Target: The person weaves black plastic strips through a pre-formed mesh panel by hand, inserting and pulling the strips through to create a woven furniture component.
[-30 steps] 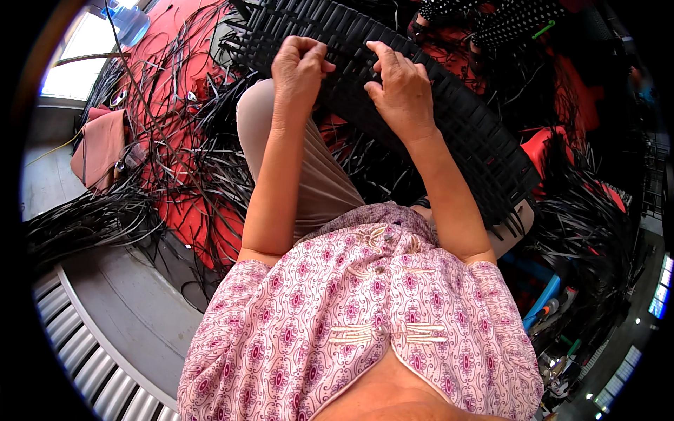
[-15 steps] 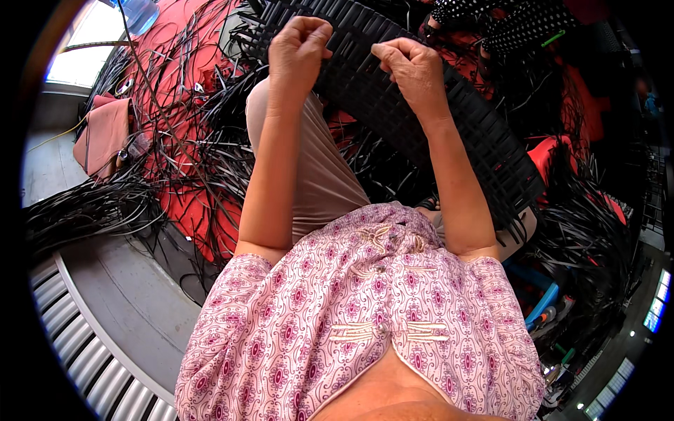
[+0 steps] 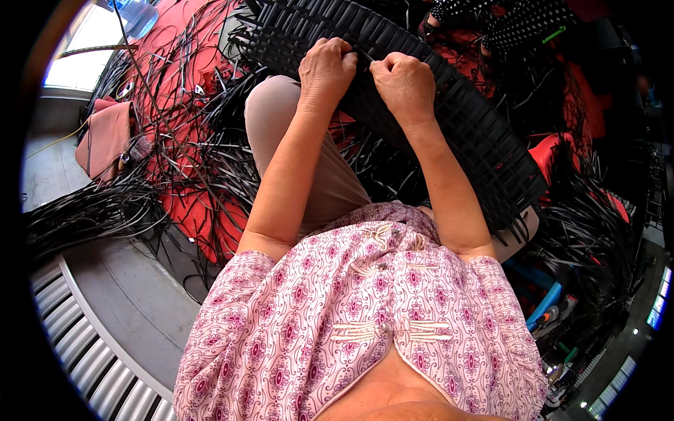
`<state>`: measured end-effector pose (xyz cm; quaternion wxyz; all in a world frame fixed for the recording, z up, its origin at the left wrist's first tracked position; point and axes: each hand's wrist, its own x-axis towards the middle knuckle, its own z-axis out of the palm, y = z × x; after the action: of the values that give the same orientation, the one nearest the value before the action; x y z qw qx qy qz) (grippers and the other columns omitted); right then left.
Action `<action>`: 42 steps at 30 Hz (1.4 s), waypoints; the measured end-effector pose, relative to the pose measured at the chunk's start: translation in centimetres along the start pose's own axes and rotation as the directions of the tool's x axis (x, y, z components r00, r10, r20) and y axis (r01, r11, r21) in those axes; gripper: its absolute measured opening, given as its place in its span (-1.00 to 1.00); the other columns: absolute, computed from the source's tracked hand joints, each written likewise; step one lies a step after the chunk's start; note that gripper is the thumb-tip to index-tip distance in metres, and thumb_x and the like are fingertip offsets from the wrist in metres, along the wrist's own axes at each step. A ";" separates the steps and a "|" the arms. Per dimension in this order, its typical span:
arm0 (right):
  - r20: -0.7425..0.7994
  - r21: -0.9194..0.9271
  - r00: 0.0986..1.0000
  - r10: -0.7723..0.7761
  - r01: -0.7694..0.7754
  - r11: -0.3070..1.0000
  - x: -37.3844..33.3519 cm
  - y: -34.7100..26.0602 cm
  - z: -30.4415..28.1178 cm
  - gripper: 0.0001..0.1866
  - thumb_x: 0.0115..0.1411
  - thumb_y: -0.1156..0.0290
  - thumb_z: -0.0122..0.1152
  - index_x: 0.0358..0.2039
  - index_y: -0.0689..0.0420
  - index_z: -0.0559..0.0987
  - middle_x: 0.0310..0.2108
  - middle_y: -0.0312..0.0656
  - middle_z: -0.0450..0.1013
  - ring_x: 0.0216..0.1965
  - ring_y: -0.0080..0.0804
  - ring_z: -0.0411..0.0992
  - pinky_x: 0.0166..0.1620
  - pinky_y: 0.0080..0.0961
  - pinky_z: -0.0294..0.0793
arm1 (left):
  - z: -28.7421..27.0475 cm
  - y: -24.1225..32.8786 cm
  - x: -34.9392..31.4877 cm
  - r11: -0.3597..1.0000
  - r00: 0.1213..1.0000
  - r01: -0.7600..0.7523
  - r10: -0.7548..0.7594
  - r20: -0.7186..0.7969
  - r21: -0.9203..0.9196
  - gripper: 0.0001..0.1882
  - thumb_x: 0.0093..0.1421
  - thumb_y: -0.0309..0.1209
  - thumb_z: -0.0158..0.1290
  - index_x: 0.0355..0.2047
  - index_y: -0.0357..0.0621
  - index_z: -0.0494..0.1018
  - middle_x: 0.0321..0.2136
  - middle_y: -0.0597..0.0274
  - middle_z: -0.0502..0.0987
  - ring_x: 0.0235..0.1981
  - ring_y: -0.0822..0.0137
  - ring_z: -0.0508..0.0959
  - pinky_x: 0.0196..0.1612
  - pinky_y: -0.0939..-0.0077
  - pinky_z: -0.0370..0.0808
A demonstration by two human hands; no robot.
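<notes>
A curved black woven panel (image 3: 484,151) of flat plastic strips lies across my knees, slanting from far left to near right. Over its far middle, my left hand (image 3: 327,74) is closed with the knuckles up. Just to its right, my right hand (image 3: 405,85) is closed too, thumb side toward the left hand. A short length of black strip (image 3: 364,55) shows in the narrow gap between them, pinched by both hands. The fingertips are mostly hidden under the hands. Loose strip ends stick out at the panel's left end and near right corner.
Loose black strips (image 3: 210,151) lie tangled over a red floor covering (image 3: 189,210). A thick strip bundle (image 3: 88,210) is at left, near a pinkish cloth (image 3: 105,140). Another person's dotted clothing (image 3: 526,31) is at far right. A blue-edged container (image 3: 546,302) sits at near right.
My hands have come closer together and lower onto the panel. The left moved right and nearer, its palm turning down; the right moved slightly nearer and turned knuckles up.
</notes>
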<state>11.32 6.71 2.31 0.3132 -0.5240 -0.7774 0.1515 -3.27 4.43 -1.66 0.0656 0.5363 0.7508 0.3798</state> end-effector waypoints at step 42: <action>0.031 0.734 0.882 -0.471 0.300 0.609 4.7 -5.3 0.5 -0.71 0.21 0.30 0.36 -0.10 0.15 0.65 -0.26 -0.19 0.63 -0.26 -0.40 0.59 -0.19 -0.47 0.57 | -14.0 2.7 -0.2 0.775 0.946 -0.085 -0.136 -0.296 -0.626 -0.95 0.28 -0.51 0.15 -0.26 -0.22 0.53 -0.45 0.37 0.56 -0.48 0.60 0.51 -0.36 0.70 0.46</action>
<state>5.99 8.88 6.44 0.4271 -0.1607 -0.7819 0.4247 -8.18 -2.36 9.83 0.1226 0.4028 0.5873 0.6913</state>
